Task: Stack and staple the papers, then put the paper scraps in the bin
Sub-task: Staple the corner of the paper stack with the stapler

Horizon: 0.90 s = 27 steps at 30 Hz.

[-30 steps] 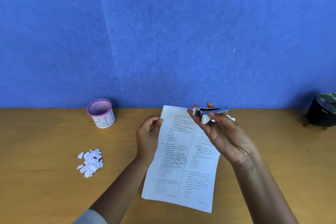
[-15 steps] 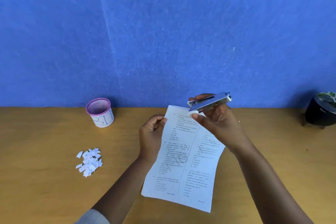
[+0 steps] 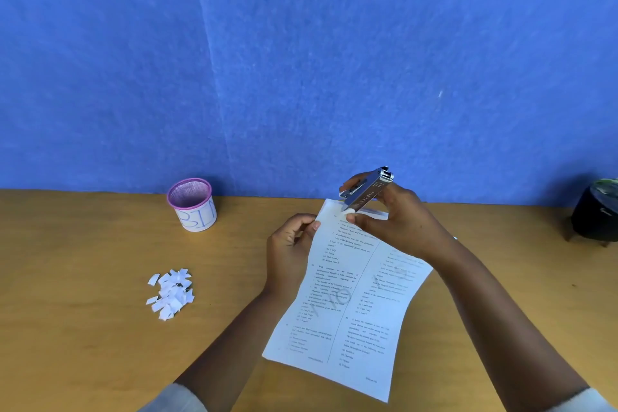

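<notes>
- Your left hand (image 3: 290, 251) pinches the left edge of the papers (image 3: 347, 298), which are held above the tabletop (image 3: 83, 328) near its front-middle.
- Your right hand (image 3: 398, 221) grips the stapler (image 3: 366, 191), its nose at the papers' top corner.
- The paper scraps (image 3: 170, 294) lie heaped left of centre.
- The bin (image 3: 192, 204) stands by the back edge, apart from the scraps.

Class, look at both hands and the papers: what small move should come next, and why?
Probably squeeze the stapler shut. The right hand holds it at the top corner of the papers, which the left hand pinches by their left edge. The paper scraps on the table can wait.
</notes>
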Motion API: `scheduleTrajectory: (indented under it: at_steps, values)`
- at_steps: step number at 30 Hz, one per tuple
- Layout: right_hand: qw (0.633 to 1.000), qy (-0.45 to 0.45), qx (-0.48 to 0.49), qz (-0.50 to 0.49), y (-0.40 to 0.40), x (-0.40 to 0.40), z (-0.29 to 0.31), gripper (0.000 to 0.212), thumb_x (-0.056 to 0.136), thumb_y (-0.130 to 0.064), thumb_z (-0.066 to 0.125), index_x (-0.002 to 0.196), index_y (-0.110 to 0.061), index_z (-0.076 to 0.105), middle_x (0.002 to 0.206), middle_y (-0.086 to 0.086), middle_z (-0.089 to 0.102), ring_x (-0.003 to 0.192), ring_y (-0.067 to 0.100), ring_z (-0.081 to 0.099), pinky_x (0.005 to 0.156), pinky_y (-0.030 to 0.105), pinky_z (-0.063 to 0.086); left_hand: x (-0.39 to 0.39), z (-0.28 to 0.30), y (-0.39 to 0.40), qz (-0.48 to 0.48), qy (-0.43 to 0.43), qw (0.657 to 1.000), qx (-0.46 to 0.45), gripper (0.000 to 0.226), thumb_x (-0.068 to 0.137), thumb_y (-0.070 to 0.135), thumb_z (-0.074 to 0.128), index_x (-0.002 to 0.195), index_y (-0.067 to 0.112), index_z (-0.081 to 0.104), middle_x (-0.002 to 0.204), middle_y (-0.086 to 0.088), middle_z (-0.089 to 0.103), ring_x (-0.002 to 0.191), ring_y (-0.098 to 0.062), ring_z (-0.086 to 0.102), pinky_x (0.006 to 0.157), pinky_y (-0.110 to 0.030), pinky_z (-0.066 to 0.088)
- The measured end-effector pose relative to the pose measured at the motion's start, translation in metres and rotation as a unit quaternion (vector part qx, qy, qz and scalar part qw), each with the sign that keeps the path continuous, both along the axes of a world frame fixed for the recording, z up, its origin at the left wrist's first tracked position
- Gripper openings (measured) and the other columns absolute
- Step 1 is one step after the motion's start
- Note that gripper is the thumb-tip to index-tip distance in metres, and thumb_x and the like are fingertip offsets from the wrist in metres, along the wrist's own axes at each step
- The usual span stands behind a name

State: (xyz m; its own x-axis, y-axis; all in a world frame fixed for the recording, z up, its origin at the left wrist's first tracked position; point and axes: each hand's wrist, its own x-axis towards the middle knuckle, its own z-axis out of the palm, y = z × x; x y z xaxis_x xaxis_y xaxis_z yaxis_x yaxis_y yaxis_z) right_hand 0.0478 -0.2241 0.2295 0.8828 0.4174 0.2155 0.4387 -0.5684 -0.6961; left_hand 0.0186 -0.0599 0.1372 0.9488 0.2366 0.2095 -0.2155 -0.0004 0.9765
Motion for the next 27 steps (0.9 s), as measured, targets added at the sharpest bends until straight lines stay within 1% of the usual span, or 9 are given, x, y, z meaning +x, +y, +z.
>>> scheduleTrajectory:
  at_steps: [3, 5, 8, 12, 16, 19, 21, 24, 27]
  values:
    - [1.000, 0.007, -0.016, 0.004, -0.0009, -0.0011, 0.0008, 0.032, 0.080, -0.023, 0.071, 0.105, -0.038, 0.058, 0.107, -0.033, 0.060, 0.103, -0.017, 0.053, 0.075, -0.003, 0.037, -0.0009, -0.0001, 0.0001, -0.004, -0.001, 1.000, 0.009, 0.011, 0.089, 0.006, 0.057, 0.087, 0.005, 0.067, 0.084, -0.016, 0.070, 0.078, -0.036, 0.065, 0.061, -0.046, 0.053]
    - [1.000, 0.015, -0.017, 0.007, -0.0002, -0.0017, 0.0008, 0.032, 0.080, -0.023, 0.071, 0.104, -0.039, 0.057, 0.108, -0.031, 0.061, 0.104, -0.016, 0.054, 0.078, -0.001, 0.039, -0.0008, -0.0008, -0.0004, -0.006, 0.001, 1.000, 0.007, 0.010, 0.089, 0.007, 0.057, 0.087, 0.006, 0.067, 0.084, -0.016, 0.070, 0.078, -0.037, 0.065, 0.061, -0.048, 0.053]
    - [1.000, 0.027, -0.002, 0.010, 0.0016, -0.0020, 0.0007, 0.034, 0.079, -0.023, 0.072, 0.104, -0.040, 0.056, 0.110, -0.028, 0.063, 0.106, -0.012, 0.057, 0.088, 0.006, 0.041, -0.0013, -0.0005, -0.0021, -0.009, 0.000, 1.000, 0.004, 0.011, 0.089, 0.008, 0.057, 0.086, 0.009, 0.068, 0.081, -0.015, 0.070, 0.074, -0.034, 0.065, 0.058, -0.043, 0.052]
    - [0.997, 0.054, 0.044, 0.019, 0.0033, -0.0024, 0.0005, 0.036, 0.078, -0.020, 0.073, 0.106, -0.034, 0.056, 0.108, -0.022, 0.067, 0.104, -0.008, 0.060, 0.095, 0.020, 0.045, -0.0026, 0.0002, -0.0037, -0.017, 0.000, 1.000, 0.009, 0.014, 0.090, 0.011, 0.057, 0.083, 0.016, 0.068, 0.077, -0.008, 0.071, 0.069, -0.020, 0.064, 0.055, -0.031, 0.049]
    - [0.990, 0.091, 0.103, 0.033, 0.0008, -0.0041, -0.0004, 0.038, 0.077, -0.015, 0.075, 0.107, -0.029, 0.057, 0.110, -0.012, 0.069, 0.106, 0.002, 0.064, 0.097, 0.026, 0.046, -0.0039, -0.0002, -0.0031, -0.019, 0.009, 1.000, 0.003, 0.015, 0.089, 0.014, 0.058, 0.083, 0.020, 0.069, 0.077, -0.004, 0.072, 0.071, -0.022, 0.067, 0.054, -0.030, 0.051]
    - [0.994, 0.071, 0.077, 0.021, -0.0017, -0.0045, -0.0010, 0.038, 0.078, -0.012, 0.073, 0.104, -0.033, 0.057, 0.110, -0.017, 0.067, 0.107, -0.002, 0.061, 0.096, 0.024, 0.045, -0.0027, 0.0000, -0.0011, -0.010, 0.005, 1.000, 0.012, 0.015, 0.089, 0.011, 0.057, 0.082, 0.018, 0.068, 0.077, -0.005, 0.071, 0.070, -0.020, 0.065, 0.055, -0.029, 0.050]
    - [0.996, 0.063, 0.052, 0.021, -0.0001, -0.0051, -0.0023, 0.037, 0.077, -0.013, 0.073, 0.101, -0.037, 0.057, 0.110, -0.017, 0.066, 0.107, -0.002, 0.060, 0.100, 0.027, 0.045, -0.0022, 0.0005, -0.0008, -0.011, 0.005, 1.000, 0.016, 0.015, 0.089, 0.011, 0.057, 0.082, 0.018, 0.068, 0.077, -0.005, 0.071, 0.068, -0.017, 0.064, 0.053, -0.028, 0.048]
    - [0.998, 0.061, 0.028, 0.013, 0.0040, -0.0061, -0.0064, 0.038, 0.077, -0.018, 0.074, 0.102, -0.040, 0.057, 0.107, -0.022, 0.066, 0.106, -0.004, 0.060, 0.109, 0.040, 0.039, -0.0025, 0.0009, -0.0029, -0.019, 0.011, 1.000, 0.008, 0.016, 0.090, 0.012, 0.057, 0.081, 0.019, 0.068, 0.075, -0.005, 0.070, 0.066, -0.015, 0.064, 0.051, -0.029, 0.047]
    - [0.997, 0.067, 0.044, 0.004, 0.0071, -0.0064, -0.0091, 0.039, 0.076, -0.020, 0.074, 0.106, -0.038, 0.057, 0.104, -0.024, 0.067, 0.104, -0.006, 0.061, 0.113, 0.047, 0.030, -0.0028, -0.0002, -0.0039, -0.022, 0.007, 1.000, 0.006, 0.015, 0.090, 0.012, 0.057, 0.083, 0.016, 0.069, 0.076, -0.007, 0.070, 0.067, -0.018, 0.064, 0.053, -0.031, 0.048]
